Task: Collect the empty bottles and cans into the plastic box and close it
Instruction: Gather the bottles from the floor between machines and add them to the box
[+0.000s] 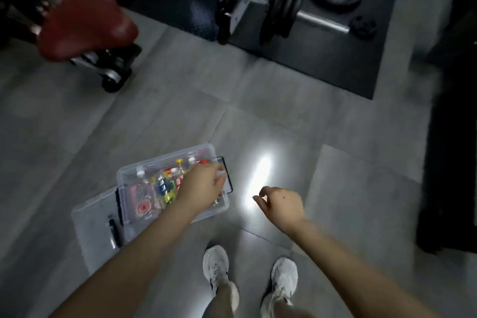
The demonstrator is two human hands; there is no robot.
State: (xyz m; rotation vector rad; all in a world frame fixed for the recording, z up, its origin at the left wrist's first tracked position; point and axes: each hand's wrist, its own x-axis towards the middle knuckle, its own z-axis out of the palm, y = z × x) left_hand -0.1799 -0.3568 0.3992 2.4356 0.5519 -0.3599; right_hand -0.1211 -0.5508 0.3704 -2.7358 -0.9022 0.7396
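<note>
A clear plastic box (144, 166) stands on the grey floor, filled with several bottles and cans (162, 186) with coloured caps and labels. Its clear lid (93, 230) with a black latch lies on the floor against the box's left side. My left hand (202, 186) hangs over the right part of the box, fingers curled downward; the blur hides whether it grips anything. My right hand (280, 204) hovers over bare floor to the right of the box, fingers loosely curled and holding nothing.
A barbell with black plates (281, 11) rests on a dark mat (335, 59) at the back. A red saddle on a wheeled frame (85, 20) stands at the back left. Dark equipment (451, 137) fills the right edge. My white shoes (215, 266) are below.
</note>
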